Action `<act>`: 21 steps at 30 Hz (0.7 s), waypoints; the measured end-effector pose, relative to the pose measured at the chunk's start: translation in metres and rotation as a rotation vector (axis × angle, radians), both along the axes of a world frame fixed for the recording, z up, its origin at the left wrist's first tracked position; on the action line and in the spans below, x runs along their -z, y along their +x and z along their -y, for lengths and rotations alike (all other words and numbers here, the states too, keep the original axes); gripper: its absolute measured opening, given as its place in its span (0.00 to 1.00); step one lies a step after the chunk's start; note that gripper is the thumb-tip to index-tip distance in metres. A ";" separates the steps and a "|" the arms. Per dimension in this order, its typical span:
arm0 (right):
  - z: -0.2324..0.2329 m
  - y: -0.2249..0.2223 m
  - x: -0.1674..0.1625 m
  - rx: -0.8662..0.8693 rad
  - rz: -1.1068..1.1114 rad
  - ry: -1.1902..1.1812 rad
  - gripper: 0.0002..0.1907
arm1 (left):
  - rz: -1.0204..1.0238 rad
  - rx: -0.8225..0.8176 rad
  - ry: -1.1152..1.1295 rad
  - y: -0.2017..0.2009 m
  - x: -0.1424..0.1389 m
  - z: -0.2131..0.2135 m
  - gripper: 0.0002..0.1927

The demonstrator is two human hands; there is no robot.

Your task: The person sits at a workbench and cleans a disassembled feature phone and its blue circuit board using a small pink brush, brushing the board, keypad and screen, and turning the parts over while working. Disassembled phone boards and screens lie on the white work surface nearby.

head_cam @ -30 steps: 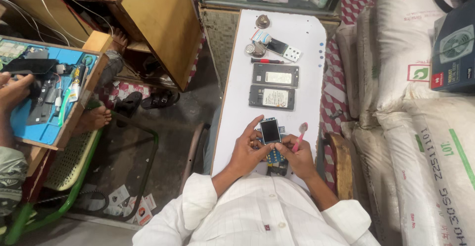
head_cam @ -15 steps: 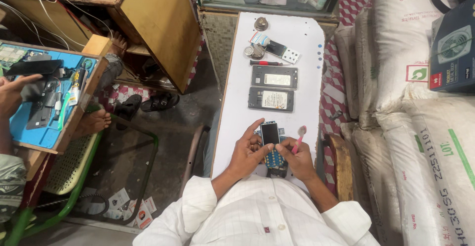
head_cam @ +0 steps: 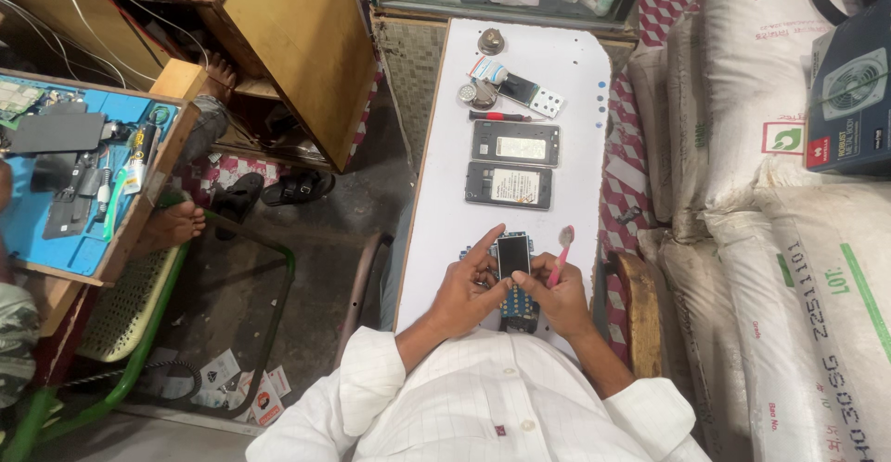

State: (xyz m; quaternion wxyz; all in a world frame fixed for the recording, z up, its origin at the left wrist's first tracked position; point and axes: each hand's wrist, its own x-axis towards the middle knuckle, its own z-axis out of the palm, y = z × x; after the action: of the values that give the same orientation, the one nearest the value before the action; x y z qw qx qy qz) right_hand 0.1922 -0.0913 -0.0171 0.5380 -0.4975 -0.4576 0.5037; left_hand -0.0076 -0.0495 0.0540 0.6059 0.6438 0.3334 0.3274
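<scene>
Presently, both hands work over a small opened handset (head_cam: 513,272) at the near end of a narrow white table (head_cam: 436,230). The left hand (head_cam: 473,287) cups the handset's left edge, fingers curled around it and the forefinger stretched up beside the dark screen. The right hand (head_cam: 555,297) presses its thumb against the lower part of the handset, while its other fingers close around a pink toothbrush (head_cam: 561,250), bristle head pointing up and away from the board.

As to progress, the handset's front cover appears to be off: a blue circuit board with rows of small contacts shows below the screen, so the opening-up seems done. Judging by the brush held clear of the board, cleaning is either paused or not in contact at this instant; reassembly appears outstanding. No removed cover can be picked out near the hands.

The handset itself is a slim bar shape, with a small black screen at its upper end and bare blue board below, partly hidden by both thumbs.

Farther along the table lie two larger phones with their backs off (head_cam: 515,143) (head_cam: 509,185), side by side and well apart from the hands. Beyond them rest a red-handled screwdriver (head_cam: 497,117), a small white keypad piece (head_cam: 546,102) and some round metal parts (head_cam: 491,42).
</scene>
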 end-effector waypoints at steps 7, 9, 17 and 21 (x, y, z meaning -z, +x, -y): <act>0.001 -0.001 -0.002 -0.039 -0.068 -0.008 0.09 | -0.057 -0.006 0.051 -0.001 -0.003 0.000 0.41; 0.000 -0.001 -0.002 -0.046 -0.084 -0.008 0.09 | -0.062 -0.004 0.069 -0.001 -0.003 -0.001 0.41; 0.000 -0.001 0.000 -0.060 -0.094 -0.029 0.11 | -0.060 -0.006 0.069 -0.001 0.002 -0.002 0.41; 0.000 0.000 0.003 -0.072 -0.117 -0.017 0.12 | -0.048 -0.001 0.082 -0.002 0.004 -0.002 0.41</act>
State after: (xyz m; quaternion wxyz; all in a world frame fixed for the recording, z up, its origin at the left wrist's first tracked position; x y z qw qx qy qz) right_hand 0.1926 -0.0911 -0.0203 0.5410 -0.4550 -0.4386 0.5550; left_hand -0.0092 -0.0470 0.0504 0.5708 0.6755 0.3346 0.3255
